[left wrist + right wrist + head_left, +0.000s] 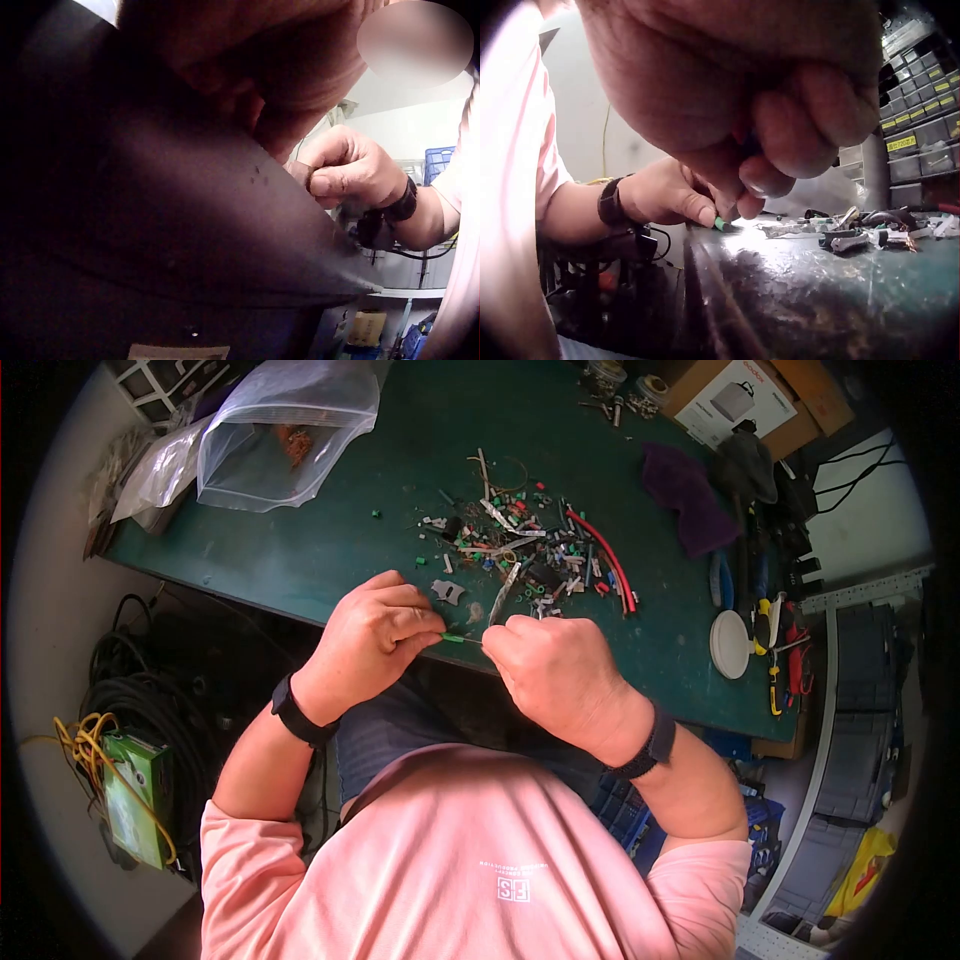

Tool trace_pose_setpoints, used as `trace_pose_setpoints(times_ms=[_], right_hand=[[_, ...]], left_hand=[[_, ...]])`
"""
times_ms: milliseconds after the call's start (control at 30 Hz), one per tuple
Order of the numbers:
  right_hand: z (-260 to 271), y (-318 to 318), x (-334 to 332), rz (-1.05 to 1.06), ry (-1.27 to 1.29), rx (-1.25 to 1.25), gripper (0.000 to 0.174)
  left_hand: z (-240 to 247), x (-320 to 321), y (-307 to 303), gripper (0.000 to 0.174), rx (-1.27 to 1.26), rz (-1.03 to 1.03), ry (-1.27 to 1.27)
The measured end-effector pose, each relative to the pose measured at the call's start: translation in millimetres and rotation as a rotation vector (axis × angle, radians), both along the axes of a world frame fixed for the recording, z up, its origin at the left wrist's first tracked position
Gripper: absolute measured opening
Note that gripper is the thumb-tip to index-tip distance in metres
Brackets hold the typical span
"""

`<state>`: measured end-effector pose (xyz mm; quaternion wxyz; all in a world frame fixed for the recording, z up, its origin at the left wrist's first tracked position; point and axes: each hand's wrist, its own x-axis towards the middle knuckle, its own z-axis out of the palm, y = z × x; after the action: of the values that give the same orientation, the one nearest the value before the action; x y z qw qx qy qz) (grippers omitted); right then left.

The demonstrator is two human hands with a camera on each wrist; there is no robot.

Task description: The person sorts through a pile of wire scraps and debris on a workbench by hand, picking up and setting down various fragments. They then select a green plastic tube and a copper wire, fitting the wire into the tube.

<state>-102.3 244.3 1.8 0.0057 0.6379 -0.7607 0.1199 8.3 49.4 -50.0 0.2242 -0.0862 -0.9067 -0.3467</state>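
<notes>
Above the front edge of the table, the left hand (375,622) pinches a short green wire (453,638) between thumb and forefinger. A thin bare end stretches from the green part toward the right hand (555,670), whose curled fingers grip it at the tip. In the right wrist view the green wire (721,224) pokes out past the left thumb. Small bits of red and blue show inside the right fist, mostly hidden by its fingers. A twisted silvery strip (506,592) sticks up just beyond the right knuckles. A grey notched plate (447,592) lies near the left fingertips.
A pile of wire scraps (520,540) spreads over the green table (420,420), with red cables (608,555) at its right. A clear zip bag (290,440) lies back left. Purple cloth (690,500), a white lid (729,644) and pliers (768,622) are along the right side.
</notes>
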Motion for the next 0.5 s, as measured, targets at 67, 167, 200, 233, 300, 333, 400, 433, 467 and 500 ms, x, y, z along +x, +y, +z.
trace_pose_setpoints(times_ms=[67,167,200,233,300,333,400,433,467,500], right_hand=[[0.6,0.7,-0.8,-0.001,-0.002,0.023,0.002],[1.6,0.3,-2.5,0.012,0.022,0.011,0.002],[2.6,0.7,-2.4,0.011,0.021,0.011,0.002],[4.0,1.1,-2.5,0.014,0.030,0.029,0.002],[5.1,2.1,-3.1,0.015,0.041,0.047,0.002],[5.0,2.3,-2.9,0.010,0.042,0.047,0.003],[4.2,2.6,-2.8,0.008,0.043,0.045,0.003],[3.2,3.8,-3.2,0.006,0.047,0.040,0.003],[1.8,5.3,-3.6,0.004,0.050,0.036,0.002],[-0.5,7.8,-3.6,0.004,0.050,0.035,0.002]], left_hand=[[0.4,1.0,0.4,0.013,-0.016,0.010,0.005],[-0.9,-0.3,0.8,0.013,-0.001,0.005,0.039],[-1.3,-0.4,0.7,0.013,0.000,0.004,0.038],[-1.7,-0.4,0.5,0.013,0.003,0.004,0.041],[-2.5,-1.1,1.0,0.014,0.006,0.003,0.046],[-3.3,-1.0,1.2,0.013,0.007,0.008,0.052],[-2.9,-0.4,0.9,0.013,0.007,0.014,0.058],[-1.9,0.4,0.6,0.013,0.008,0.009,0.038],[-1.4,1.0,0.5,0.014,0.009,0.003,0.018],[-1.8,2.5,0.2,0.014,0.009,0.003,0.018]])
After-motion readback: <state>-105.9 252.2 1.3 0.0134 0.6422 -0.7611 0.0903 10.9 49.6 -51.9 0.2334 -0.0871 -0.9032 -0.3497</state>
